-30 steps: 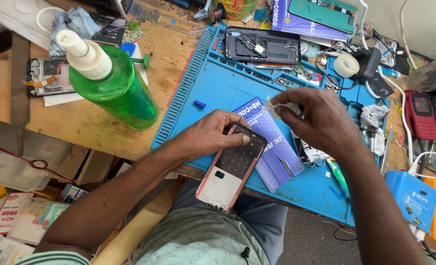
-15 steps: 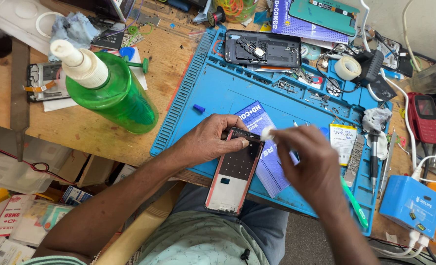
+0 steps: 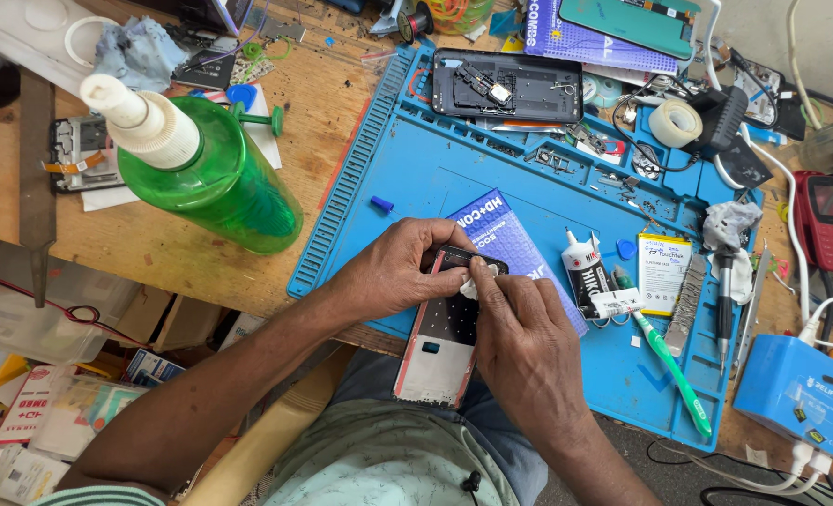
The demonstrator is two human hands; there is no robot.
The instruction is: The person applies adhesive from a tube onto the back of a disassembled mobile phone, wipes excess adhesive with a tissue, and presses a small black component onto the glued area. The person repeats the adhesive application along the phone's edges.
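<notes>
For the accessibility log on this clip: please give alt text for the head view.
A person's left hand steadies an opened pink-edged phone frame over a blue repair mat, while the right hand presses a small white wad against its top. A green spray bottle stands left; a green toothbrush lies right.

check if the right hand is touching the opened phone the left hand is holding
Touching. The head view shows the right hand lying over the opened phone, its fingertips pressing a small white wad onto the phone's top end, while the left hand grips that end.
</notes>
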